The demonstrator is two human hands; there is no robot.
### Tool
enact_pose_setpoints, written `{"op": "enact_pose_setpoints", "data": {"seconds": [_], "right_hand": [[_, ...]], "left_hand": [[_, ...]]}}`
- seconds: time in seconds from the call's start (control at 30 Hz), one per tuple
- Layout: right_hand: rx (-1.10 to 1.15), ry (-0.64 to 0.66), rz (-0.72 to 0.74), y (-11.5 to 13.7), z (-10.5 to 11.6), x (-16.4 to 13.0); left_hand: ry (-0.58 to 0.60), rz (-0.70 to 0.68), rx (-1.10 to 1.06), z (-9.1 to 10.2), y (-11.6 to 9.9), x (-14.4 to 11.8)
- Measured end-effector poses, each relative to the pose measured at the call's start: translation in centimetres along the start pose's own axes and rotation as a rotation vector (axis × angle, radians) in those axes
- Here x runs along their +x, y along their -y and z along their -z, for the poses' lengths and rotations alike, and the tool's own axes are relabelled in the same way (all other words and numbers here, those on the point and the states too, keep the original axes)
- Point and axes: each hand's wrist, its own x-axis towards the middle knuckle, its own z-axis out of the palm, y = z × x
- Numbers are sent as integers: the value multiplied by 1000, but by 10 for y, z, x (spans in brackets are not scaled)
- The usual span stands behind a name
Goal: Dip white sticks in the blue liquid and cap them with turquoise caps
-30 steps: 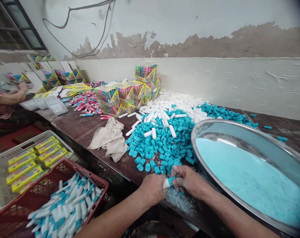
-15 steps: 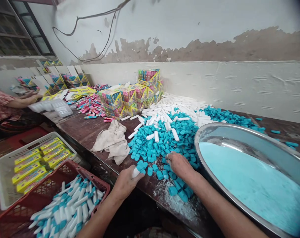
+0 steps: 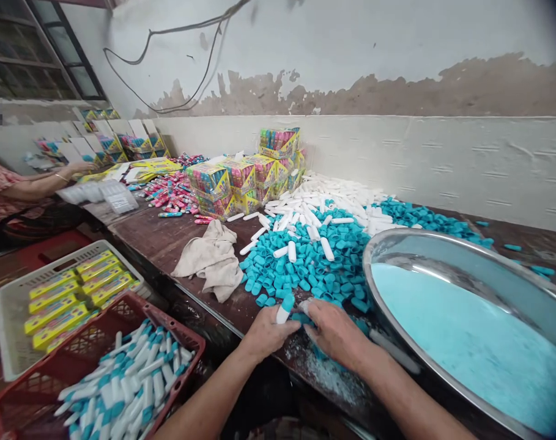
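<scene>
My left hand [image 3: 266,333] grips a small white tube with a teal cap [image 3: 285,308], held upright at the table's front edge. My right hand [image 3: 335,330] lies palm down right beside it, its fingers resting on loose teal caps at the near edge of the pile of teal caps [image 3: 305,263]. Whether it holds one is hidden. White tubes [image 3: 323,198] lie heaped behind the caps. A wide steel basin [image 3: 461,244] of pale blue powder [image 3: 470,342] sits just right of my right hand.
A beige rag [image 3: 211,260] lies left of the caps. A red basket [image 3: 177,327] of capped tubes and a white basket [image 3: 11,305] of yellow boxes stand below the table at left. Colourful boxes [image 3: 241,177] are stacked behind. Another person's arm [image 3: 43,183] reaches over the far left.
My left hand has come back right with the capped tube, from over the basket side to beside my right hand. My right hand has drawn back from the cap pile toward the table edge.
</scene>
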Motion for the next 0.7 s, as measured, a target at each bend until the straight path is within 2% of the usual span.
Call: {"op": "enact_pose_setpoints", "data": {"seconds": [0.1,0.2,0.27,0.33,0.43,0.5,0.57,0.7], "right_hand": [[231,-90,-70,2,-3,-15],[374,-146,-139,2,-6,-25],[410,-158,-156,0,-5,-30],[473,-180,-212,-2,-1,-35],[702,-176,-306,-4,12,-39],[805,-146,-324,-4,19,-41],[816,-100,-316,-2,22,-42],[903,40,-334,0,12,-43]], "left_hand": [[74,77,-242,-9,6,-1],[82,107,-249,-14,8,-4],[84,79,-124,-15,5,-6],[50,-5,68,-14,0,-8],[4,-78,399,-12,-8,-12],[45,-55,576,-14,-10,-15],[112,-38,705,-17,-9,-18],[184,-47,912,-24,-8,-19]]}}
